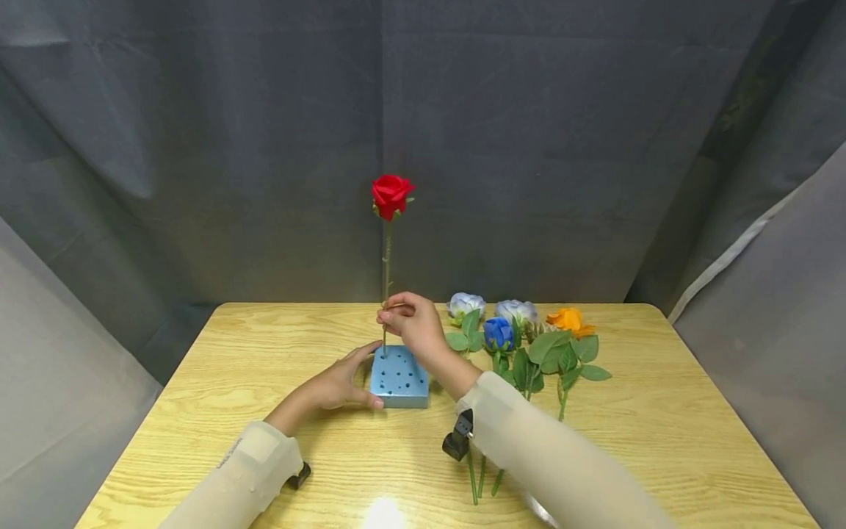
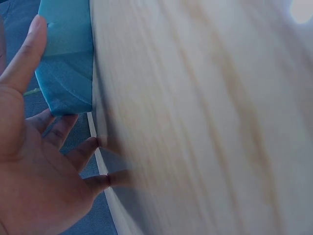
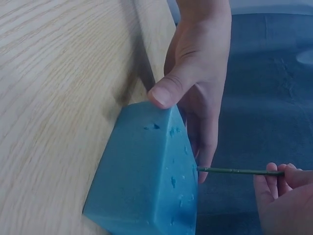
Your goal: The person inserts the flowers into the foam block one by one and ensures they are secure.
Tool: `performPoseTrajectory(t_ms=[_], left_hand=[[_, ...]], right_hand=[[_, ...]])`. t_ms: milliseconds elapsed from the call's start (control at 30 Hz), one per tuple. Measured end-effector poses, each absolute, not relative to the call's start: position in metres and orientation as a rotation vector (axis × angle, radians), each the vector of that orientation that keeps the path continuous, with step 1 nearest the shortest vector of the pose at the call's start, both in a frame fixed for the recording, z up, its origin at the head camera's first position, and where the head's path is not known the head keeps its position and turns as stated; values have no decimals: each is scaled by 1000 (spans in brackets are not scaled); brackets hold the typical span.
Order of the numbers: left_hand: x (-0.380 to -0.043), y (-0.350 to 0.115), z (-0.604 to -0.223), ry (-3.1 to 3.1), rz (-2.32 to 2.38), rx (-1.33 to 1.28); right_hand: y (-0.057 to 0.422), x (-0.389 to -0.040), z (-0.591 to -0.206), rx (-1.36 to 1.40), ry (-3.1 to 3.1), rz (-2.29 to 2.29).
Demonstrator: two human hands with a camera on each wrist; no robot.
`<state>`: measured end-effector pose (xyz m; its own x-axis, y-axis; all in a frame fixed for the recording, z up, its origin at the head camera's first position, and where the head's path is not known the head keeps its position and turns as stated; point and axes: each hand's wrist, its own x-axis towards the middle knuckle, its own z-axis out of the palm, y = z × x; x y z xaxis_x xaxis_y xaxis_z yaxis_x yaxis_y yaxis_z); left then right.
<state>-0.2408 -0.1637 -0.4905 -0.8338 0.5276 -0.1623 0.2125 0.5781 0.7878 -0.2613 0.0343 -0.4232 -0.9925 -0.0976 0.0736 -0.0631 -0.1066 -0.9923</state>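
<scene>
Red rose (image 1: 393, 196); in right grip (image 1: 415, 322)

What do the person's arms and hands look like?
The left hand and right hand wear no gloves. The left sleeve and right sleeve are cream; the left one has small dark marks. A black device shows by each sleeve.

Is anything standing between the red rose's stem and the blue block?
Nothing visible. The stem, pinched by the right hand, reaches the top of the blue block; the left hand holds the block, and other flowers lie to the right.
</scene>
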Motion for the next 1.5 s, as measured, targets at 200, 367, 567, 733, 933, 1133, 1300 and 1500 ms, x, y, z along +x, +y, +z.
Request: performPoseTrajectory(t_ms=[200, 367, 567, 733, 933, 1133, 1300, 1500], left_hand=[[-241, -164, -492, 2426, 1153, 581], [-242, -164, -493, 2421, 1160, 589], [-243, -165, -493, 2428, 1142, 601], [-243, -165, -494, 2438, 1124, 608], [-243, -164, -494, 2436, 1125, 604], [-243, -165, -493, 2434, 1126, 601], [-243, -166, -493, 2422, 1138, 617], [-245, -167, -495, 2412, 1144, 636]], right_hand=[[32, -263, -429, -199, 2097, -2291], [32, -261, -432, -217, 2105, -2276], [32, -261, -438, -208, 2107, -2271], [33, -261, -444, -196, 2117, -2258], [32, -260, -449, -188, 2139, -2237], [32, -259, -450, -199, 2159, -2224], [31, -258, -451, -199, 2126, -2222], [30, -257, -453, -208, 2121, -2232]])
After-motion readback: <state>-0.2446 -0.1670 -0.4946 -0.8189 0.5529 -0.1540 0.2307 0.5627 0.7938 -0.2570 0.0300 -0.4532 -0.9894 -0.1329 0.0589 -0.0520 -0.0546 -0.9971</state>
